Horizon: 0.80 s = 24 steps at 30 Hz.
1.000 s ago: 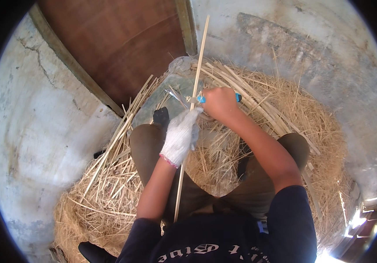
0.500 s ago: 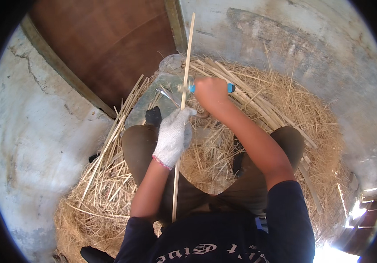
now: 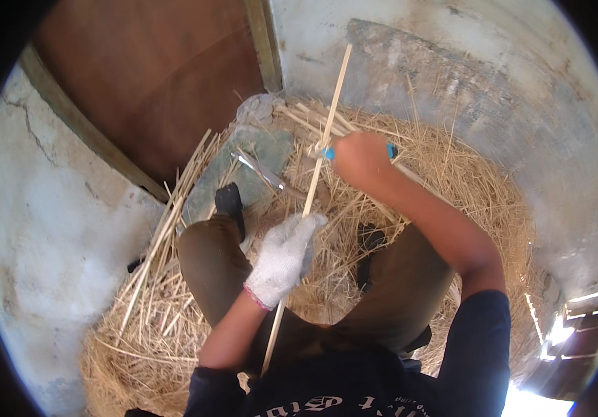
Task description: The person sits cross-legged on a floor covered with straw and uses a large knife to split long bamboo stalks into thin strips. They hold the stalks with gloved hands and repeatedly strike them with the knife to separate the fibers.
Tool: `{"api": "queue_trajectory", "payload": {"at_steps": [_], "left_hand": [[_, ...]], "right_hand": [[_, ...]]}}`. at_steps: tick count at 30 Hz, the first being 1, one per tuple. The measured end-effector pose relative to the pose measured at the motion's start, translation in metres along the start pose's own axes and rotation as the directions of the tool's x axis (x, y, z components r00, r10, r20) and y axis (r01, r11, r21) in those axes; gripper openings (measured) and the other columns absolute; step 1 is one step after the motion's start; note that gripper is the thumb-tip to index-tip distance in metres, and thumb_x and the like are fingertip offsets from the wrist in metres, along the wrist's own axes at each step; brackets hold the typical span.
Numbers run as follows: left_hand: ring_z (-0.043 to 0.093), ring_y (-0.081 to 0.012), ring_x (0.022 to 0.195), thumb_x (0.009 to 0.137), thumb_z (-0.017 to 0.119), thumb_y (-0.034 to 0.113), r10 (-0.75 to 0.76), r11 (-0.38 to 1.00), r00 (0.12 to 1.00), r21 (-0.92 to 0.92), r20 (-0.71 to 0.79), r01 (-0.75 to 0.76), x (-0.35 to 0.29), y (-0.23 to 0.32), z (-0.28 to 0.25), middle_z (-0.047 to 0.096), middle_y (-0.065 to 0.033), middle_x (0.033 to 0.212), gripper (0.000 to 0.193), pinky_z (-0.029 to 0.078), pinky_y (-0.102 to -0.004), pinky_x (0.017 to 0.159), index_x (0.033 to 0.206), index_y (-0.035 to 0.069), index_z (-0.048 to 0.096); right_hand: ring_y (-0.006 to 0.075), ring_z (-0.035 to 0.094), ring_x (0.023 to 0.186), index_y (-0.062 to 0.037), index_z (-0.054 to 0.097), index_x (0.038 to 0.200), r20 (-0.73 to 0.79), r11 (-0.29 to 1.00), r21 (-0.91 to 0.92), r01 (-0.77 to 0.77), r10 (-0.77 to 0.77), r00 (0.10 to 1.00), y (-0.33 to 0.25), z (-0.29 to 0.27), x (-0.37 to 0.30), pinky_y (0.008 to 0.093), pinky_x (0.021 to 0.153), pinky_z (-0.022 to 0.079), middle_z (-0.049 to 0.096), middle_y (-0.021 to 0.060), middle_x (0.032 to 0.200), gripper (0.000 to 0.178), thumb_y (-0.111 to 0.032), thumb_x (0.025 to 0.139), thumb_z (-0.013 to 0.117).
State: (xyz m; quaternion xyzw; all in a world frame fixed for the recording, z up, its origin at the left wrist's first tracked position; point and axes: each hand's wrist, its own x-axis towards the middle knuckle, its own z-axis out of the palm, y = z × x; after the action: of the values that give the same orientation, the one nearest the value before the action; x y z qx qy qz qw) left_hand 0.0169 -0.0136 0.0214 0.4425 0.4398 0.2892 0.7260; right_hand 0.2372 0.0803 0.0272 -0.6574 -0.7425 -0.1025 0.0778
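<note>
A long, thin, pale bamboo or wooden strip slants up and away from my lap. Wrapped around its lower part is my left hand, in a white knitted glove with a pinkish cuff edge. Farther up the strip my bare right hand is closed on a blue-handled tool. The tool's working end meets the strip, where pale curled shavings gather; its exact kind is hidden by my fist and the shavings. Left of the strip lies a knife with a long metal blade and a brownish handle.
My bent knees frame the work. A flat grey-green stone slab lies ahead. Bundled strips lean at left; more lie behind my right hand. Shavings cover the floor beside a brown door and stained walls.
My left hand has moved back toward me along with the strip, which leans more to the right. My right hand and the blue-handled tool have shifted right, and the knife shows more fully.
</note>
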Motion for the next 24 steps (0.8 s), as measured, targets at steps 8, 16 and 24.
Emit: {"api": "queue_trajectory", "payload": {"at_steps": [8, 16, 24], "left_hand": [[0.033, -0.0004, 0.050, 0.109, 0.056, 0.026, 0.064, 0.993, 0.995, 0.104, -0.072, -0.056, -0.002, 0.008, 0.013, 0.039, 0.0110, 0.064, 0.024, 0.024, -0.0206, 0.045, 0.116, 0.007, 0.069], [0.033, -0.0010, 0.048, 0.110, 0.054, 0.025, 0.034, 0.975, 0.998, 0.219, 0.056, -0.045, -0.012, -0.002, 0.017, 0.037, 0.0102, 0.060, 0.025, 0.026, -0.0219, 0.043, 0.117, 0.005, 0.068], [0.038, -0.0007, 0.050, 0.110, 0.054, 0.026, 0.099, 0.920, 0.995, 0.383, -0.027, -0.081, -0.014, 0.001, 0.009, 0.042, 0.0091, 0.062, 0.028, 0.031, -0.0204, 0.045, 0.120, 0.005, 0.069]], "right_hand": [[0.0318, 0.071, 0.060, -0.0067, 0.072, 0.080, -0.211, 1.000, 0.005, 0.014, -0.013, 0.977, 0.003, 0.011, -0.009, 0.0481, 0.055, 0.055, 0.070, 0.0158, 0.069, 0.010, -0.014, 0.080, 0.066], [0.0326, 0.072, 0.064, -0.0055, 0.077, 0.090, -0.147, 0.953, -0.008, -0.304, 0.300, 0.943, 0.074, 0.001, 0.021, 0.0464, 0.057, 0.057, 0.070, 0.0169, 0.068, 0.016, -0.018, 0.086, 0.067], [0.0288, 0.072, 0.058, -0.0053, 0.077, 0.083, -0.137, 0.992, -0.008, -0.128, 0.125, 0.983, 0.014, -0.001, -0.014, 0.0424, 0.052, 0.056, 0.072, 0.0155, 0.071, 0.014, -0.012, 0.085, 0.065]]}}
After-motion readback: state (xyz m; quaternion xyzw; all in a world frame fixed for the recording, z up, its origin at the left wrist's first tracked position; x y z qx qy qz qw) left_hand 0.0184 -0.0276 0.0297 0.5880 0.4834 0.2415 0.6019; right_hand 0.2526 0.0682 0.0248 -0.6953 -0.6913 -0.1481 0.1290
